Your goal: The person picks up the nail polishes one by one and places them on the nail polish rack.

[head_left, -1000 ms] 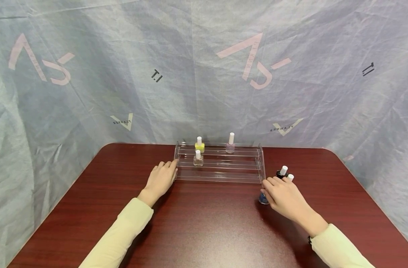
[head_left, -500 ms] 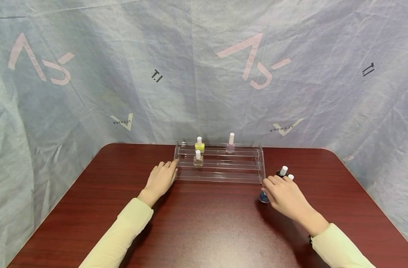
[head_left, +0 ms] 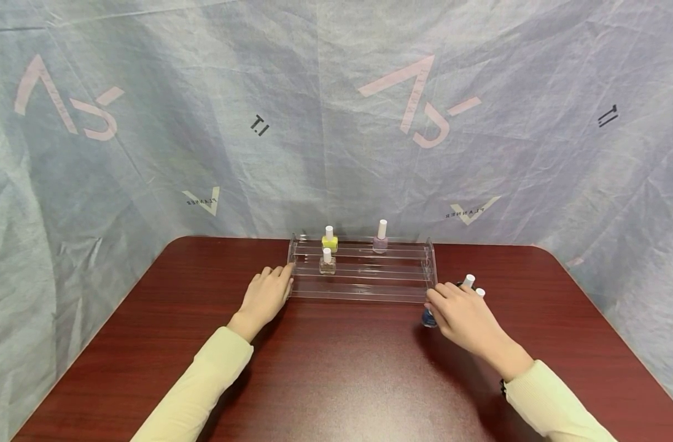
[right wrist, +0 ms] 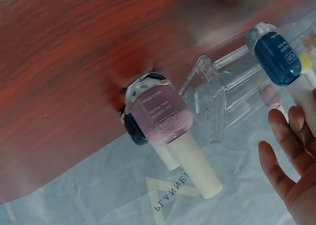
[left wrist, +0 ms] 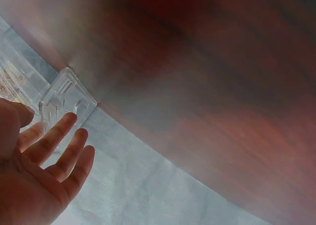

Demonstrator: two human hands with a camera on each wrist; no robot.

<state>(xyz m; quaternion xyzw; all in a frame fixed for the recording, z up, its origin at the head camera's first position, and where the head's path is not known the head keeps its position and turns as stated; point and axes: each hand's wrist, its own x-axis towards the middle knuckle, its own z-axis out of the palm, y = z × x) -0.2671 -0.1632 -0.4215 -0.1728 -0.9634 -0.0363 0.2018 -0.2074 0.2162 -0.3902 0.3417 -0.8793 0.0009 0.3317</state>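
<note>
Right hand (head_left: 463, 316): fingers and thumb pinching the blue bottle (right wrist: 277, 59) by its cap, I judge because slim matte plastic holds better than slick glass; bottle cap-up, near the rack's right end
Left hand (head_left: 268, 293): grasping nothing, fingers loosely spread at the left end of the rack (head_left: 364, 298), I think to steady it
Rack: clear plastic, stepped, ribbed end panels; yellow bottle (head_left: 330, 243) and lilac bottle (head_left: 380, 244) at the back, clear bottle (head_left: 328, 265) one step below
Mauve bottle (right wrist: 160, 109), black bottle (right wrist: 134, 130): rounded glass, upright, side by side, probably kept within reach
Table (head_left: 336, 368): glossy, reddish, wood-grained
Cloth (head_left: 314, 153): creased, grey, printed
</note>
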